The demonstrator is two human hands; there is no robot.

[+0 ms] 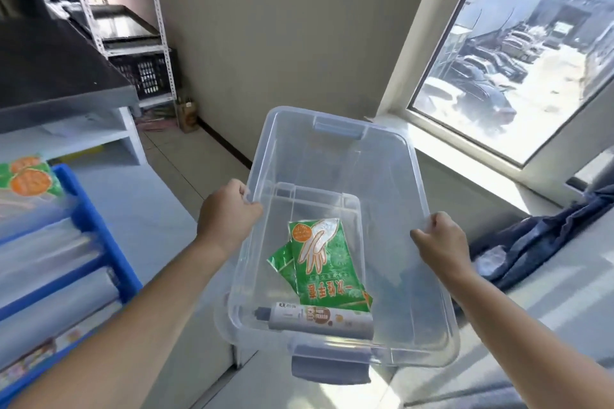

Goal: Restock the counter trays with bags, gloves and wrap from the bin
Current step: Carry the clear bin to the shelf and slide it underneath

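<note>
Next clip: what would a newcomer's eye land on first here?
The clear bin fills mid-frame, with the left hand and right hand gripping its long rims. At its near end lie green glove packs and a roll. A blue tray sits on the counter at far left.

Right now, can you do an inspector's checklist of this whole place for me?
Surface: grey counter on the left carries a blue tray.
Job's things: clear bin holds green glove packets and one roll of wrap; the tray holds clear rolls, with an orange-printed packet at its far end.
Clutter: dark cloth lies on the right.
Hands: left hand grips the bin's left rim; right hand grips its right rim.
Cables: nothing seen.
Surroundings: window on the right; metal shelves and a black crate at the back left.
</note>
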